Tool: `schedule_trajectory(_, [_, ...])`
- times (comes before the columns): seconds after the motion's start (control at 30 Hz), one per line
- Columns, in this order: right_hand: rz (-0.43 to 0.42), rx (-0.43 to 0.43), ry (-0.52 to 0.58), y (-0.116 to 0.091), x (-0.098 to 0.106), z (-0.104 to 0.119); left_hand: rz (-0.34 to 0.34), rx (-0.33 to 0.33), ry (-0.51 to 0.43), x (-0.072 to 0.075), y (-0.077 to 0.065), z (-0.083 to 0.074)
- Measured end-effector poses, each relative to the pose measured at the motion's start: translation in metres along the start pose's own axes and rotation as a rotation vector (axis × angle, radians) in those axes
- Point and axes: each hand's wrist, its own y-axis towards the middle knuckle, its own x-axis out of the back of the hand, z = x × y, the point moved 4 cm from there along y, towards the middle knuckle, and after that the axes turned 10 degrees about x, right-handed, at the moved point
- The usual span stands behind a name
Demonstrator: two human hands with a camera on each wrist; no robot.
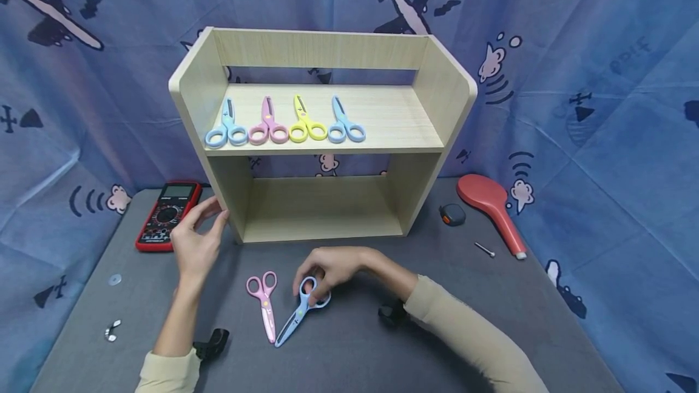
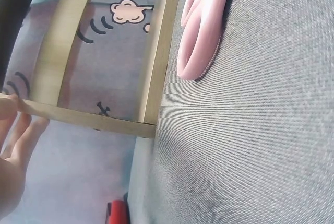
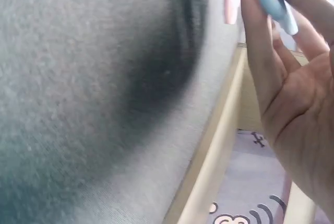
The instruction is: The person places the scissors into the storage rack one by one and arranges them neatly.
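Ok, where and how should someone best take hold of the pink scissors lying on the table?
I'd pinch the finger loops of the pink scissors from above, on the left: they lie flat with loops toward the shelf, while the right hand, holding the blue scissors, crowds the right side.

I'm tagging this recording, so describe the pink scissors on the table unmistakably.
Start from the shelf on the grey table. On the table in front of it, left of the right hand, lie the pink scissors, rings toward the shelf. The hand holds blue scissors; the other pink pair sits on the shelf.
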Motion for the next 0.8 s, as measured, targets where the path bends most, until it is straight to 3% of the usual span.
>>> schedule_trajectory(0.2, [-0.014, 0.016, 0.190, -0.020, -0.002, 0.015, 0.003, -0.004, -0.012, -0.001, 0.000, 0.000])
schedule_trajectory(0.43, [-0.118, 0.114, 0.336, -0.047, 0.007, 0.044, -0.001, -0.009, -0.010, 0.000, 0.000, -0.001])
schedule_trajectory(0.63, [-0.264, 0.209, 0.353, -0.072, 0.023, 0.083, -0.007, -0.011, -0.014, 0.000, 0.001, -0.001])
schedule_trajectory(0.8, [-0.458, 0.248, 0.357, -0.099, 0.042, 0.116, -0.004, -0.014, -0.029, 0.000, 0.001, 0.000])
